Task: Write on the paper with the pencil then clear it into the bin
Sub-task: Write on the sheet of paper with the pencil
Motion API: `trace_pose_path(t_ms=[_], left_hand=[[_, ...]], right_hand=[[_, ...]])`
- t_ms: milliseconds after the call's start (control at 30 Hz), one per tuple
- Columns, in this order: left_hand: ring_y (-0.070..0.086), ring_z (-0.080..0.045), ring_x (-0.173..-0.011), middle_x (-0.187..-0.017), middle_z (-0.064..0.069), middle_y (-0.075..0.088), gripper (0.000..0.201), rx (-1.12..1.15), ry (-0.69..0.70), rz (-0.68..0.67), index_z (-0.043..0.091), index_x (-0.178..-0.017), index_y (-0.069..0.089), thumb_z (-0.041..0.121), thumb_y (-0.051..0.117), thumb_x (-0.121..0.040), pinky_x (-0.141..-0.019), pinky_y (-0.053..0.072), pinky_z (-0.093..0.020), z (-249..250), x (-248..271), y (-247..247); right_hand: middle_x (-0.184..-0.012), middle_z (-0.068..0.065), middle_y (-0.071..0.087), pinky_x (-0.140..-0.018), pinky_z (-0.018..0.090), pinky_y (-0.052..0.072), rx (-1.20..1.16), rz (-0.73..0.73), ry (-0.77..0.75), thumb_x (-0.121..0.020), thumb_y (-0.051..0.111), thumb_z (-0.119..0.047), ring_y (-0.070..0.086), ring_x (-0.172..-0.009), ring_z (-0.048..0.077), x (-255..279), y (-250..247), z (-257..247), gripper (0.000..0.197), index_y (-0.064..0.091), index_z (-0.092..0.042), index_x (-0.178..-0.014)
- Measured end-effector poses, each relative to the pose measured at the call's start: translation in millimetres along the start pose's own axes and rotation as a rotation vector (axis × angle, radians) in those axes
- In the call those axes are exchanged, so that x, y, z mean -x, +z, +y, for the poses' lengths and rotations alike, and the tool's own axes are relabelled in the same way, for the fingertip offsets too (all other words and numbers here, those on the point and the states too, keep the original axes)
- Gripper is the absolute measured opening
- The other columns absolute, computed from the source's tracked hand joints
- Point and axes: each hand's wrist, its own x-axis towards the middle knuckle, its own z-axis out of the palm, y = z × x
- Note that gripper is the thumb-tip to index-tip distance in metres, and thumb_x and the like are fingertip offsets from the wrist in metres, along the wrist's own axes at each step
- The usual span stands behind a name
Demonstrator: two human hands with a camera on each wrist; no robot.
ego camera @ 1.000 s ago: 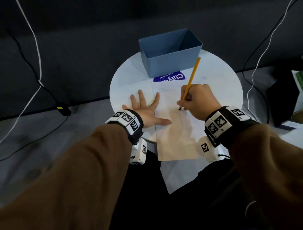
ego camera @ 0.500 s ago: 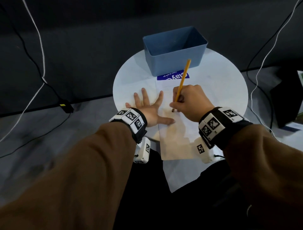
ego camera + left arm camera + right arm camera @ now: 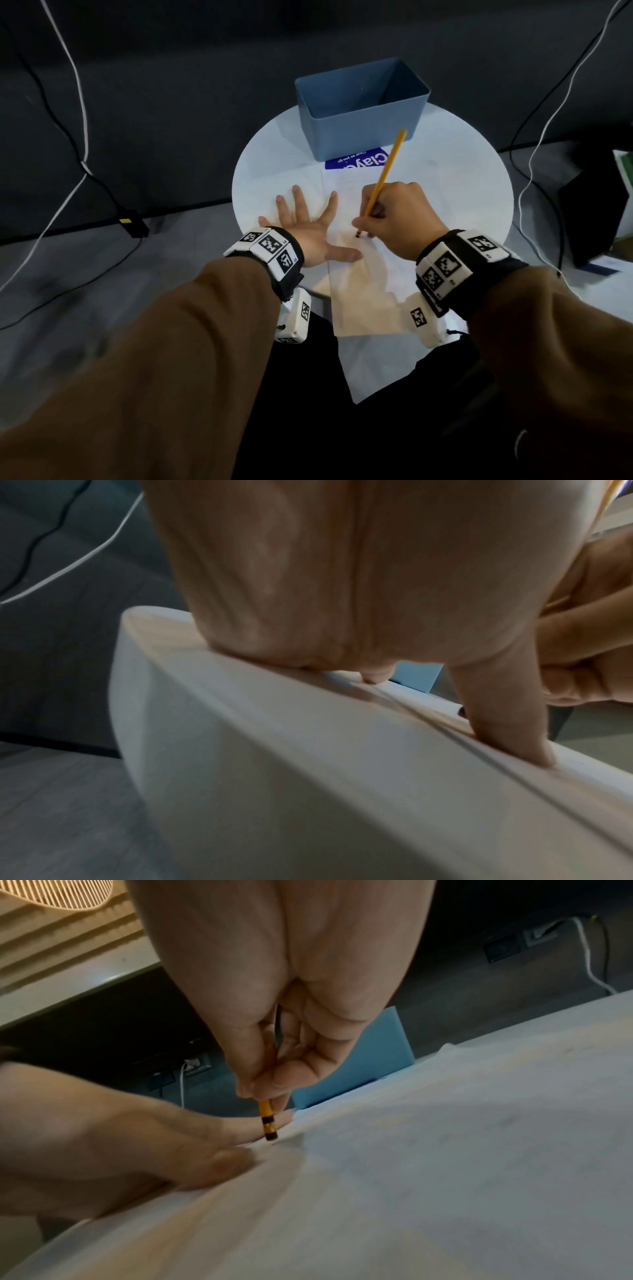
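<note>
Right hand (image 3: 400,219) pinches pencil (image 3: 383,178), dark lower end on paper (image 3: 363,284), shaft leaning toward 1 o'clock. Left hand (image 3: 308,233) flat, fingers spread, pressing paper's left edge at 9 o'clock of the tip. Paper centred on round table (image 3: 479,178). Blue bin (image 3: 359,130) at 12 o'clock, well apart.

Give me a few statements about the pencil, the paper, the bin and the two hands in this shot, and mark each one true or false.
1. The right hand grips the pencil with its tip at the paper. True.
2. The left hand is clenched in a fist. False: it lies flat, fingers spread, thumb on the paper's edge.
3. The paper is already in the bin. False: it lies on the round table.
4. The bin stands at the table's far side. True.
5. The paper overhangs the table's near edge. True.
</note>
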Motion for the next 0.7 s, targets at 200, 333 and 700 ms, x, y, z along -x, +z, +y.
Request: trace_pose_path(t_ms=[200, 333, 700], left_hand=[[-0.033, -0.044, -0.142, -0.151, -0.013, -0.046, 0.123, 0.007, -0.007, -0.004, 0.050, -0.146, -0.030, 0.093, 0.052, -0.065, -0.110, -0.005, -0.075, 0.0, 0.4, 1.1], [-0.036, -0.042, -0.141, -0.149, -0.012, -0.048, 0.122, 0.031, 0.000, -0.011, 0.050, -0.145, -0.030, 0.092, 0.053, -0.066, -0.111, -0.008, -0.073, -1.5, 0.6, 0.0], [-0.034, -0.044, -0.142, -0.151, -0.013, -0.047, 0.122, 0.015, 0.000, -0.001, 0.050, -0.146, -0.030, 0.092, 0.052, -0.066, -0.110, -0.007, -0.074, -1.1, 1.0, 0.6]], right_hand=[[-0.070, -0.001, 0.070, -0.079, 0.036, 0.058, -0.004, 0.002, 0.025, -0.087, 0.079, -0.018, 0.068, -0.071, 0.013, 2.8, 4.4, 1.2, 0.020, 0.064, -0.015, -0.074], [-0.066, -0.001, 0.070, -0.080, 0.037, 0.056, 0.011, 0.072, 0.082, -0.086, 0.079, -0.017, 0.068, -0.070, 0.015, 5.9, -11.6, 17.4, 0.022, 0.063, -0.015, -0.071], [-0.068, 0.001, 0.070, -0.078, 0.035, 0.056, -0.001, 0.062, 0.043, -0.086, 0.079, -0.018, 0.068, -0.067, 0.014, 0.7, 1.1, 8.0, 0.021, 0.063, -0.015, -0.073]])
